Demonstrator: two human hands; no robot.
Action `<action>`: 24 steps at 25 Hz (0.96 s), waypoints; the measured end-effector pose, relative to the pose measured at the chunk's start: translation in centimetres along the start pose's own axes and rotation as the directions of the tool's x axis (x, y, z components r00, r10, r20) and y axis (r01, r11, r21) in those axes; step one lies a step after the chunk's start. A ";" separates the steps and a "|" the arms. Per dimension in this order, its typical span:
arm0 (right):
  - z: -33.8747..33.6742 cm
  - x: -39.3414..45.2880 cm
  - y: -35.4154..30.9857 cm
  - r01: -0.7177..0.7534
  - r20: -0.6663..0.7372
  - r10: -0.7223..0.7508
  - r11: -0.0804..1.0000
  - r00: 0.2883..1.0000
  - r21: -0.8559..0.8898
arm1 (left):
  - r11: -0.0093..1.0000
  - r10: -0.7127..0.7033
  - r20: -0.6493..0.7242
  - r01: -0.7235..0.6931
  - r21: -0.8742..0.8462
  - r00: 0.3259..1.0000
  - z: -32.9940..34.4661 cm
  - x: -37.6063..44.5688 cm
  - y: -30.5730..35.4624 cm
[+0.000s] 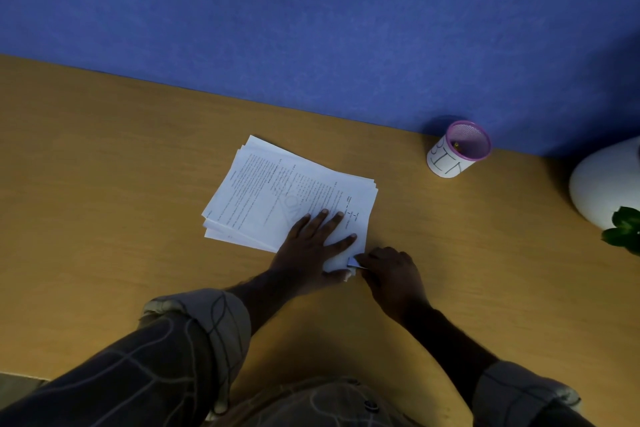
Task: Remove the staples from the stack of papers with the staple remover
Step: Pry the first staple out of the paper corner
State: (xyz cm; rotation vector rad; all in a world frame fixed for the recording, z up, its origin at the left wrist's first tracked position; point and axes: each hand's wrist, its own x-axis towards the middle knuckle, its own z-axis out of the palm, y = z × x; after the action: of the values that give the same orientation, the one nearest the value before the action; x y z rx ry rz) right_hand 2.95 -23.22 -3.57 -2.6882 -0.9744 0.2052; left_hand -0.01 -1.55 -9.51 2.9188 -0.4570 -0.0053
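Note:
A stack of printed white papers (277, 191) lies slightly fanned on the wooden desk (104, 184). My left hand (311, 246) presses flat on the stack's near right part, fingers spread. My right hand (391, 274) is curled just beside the stack's near right corner, pinching a small metallic staple remover (355, 263) whose tip touches that corner. Most of the tool is hidden inside my fingers. No staple can be made out.
A pink mesh cup wrapped in paper lettered "BIN" (457, 151) stands at the back right against the blue partition (311, 28). A white pot (606, 180) with green leaves (623, 227) sits at the right edge.

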 end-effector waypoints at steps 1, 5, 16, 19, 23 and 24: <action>0.0 0.0 -0.1 -0.006 -0.005 0.006 1.000 1.000 -0.001 | 1.000 -0.001 0.003 0.001 -0.001 1.000 0.0 0.0 0.0; 0.0 0.0 -0.4 -0.019 -0.024 0.019 1.000 1.000 -0.016 | 1.000 -0.003 0.001 0.003 0.000 1.000 -0.1 0.0 0.0; -0.6 0.5 0.0 0.122 -0.042 -0.123 0.992 0.992 -0.025 | 1.000 -0.002 -0.014 0.002 0.008 1.000 -0.6 -0.1 0.3; -0.4 0.5 0.1 0.161 -0.061 -0.165 0.985 0.984 -0.066 | 1.000 -0.004 -0.024 0.004 0.000 1.000 -0.7 -0.1 0.3; -0.4 0.6 0.1 0.185 -0.075 -0.191 0.980 0.979 -0.080 | 1.000 -0.012 -0.011 0.012 -0.001 1.000 -0.8 -0.1 0.4; -0.4 0.6 0.1 0.193 -0.079 -0.199 0.978 0.977 -0.083 | 1.000 -0.011 -0.014 0.011 -0.003 1.000 -0.8 -0.1 0.4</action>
State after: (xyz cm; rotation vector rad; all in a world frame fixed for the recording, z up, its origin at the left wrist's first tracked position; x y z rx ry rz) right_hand 3.60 -23.01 -3.22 -2.6189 -1.2331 0.0110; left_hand -0.20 -1.75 -8.62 2.9167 -0.4378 0.0125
